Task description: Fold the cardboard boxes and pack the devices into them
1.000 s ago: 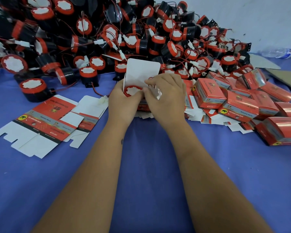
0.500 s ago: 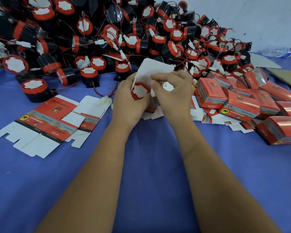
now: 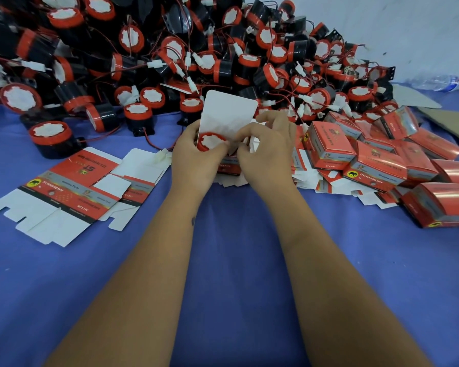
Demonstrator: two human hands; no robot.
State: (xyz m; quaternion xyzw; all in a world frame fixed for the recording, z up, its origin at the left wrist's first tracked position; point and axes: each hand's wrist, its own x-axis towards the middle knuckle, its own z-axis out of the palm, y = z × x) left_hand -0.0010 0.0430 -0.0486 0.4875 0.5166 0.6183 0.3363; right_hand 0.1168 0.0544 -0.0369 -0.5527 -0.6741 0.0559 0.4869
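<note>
The left hand (image 3: 194,154) grips a box (image 3: 227,165) with a device (image 3: 210,141) sitting in its open top, thumb by the rim. The right hand (image 3: 269,152) pinches a side flap just beside it. The white lid (image 3: 228,112) stands up behind both hands, above the desk (image 3: 236,260).

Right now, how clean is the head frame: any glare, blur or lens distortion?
Head view: even, soft light, faint shadows; glare streaks on the glossy packed boxes at right; wide-angle bending toward the edges; device pile smeared at upper left; hands sharp.
</note>
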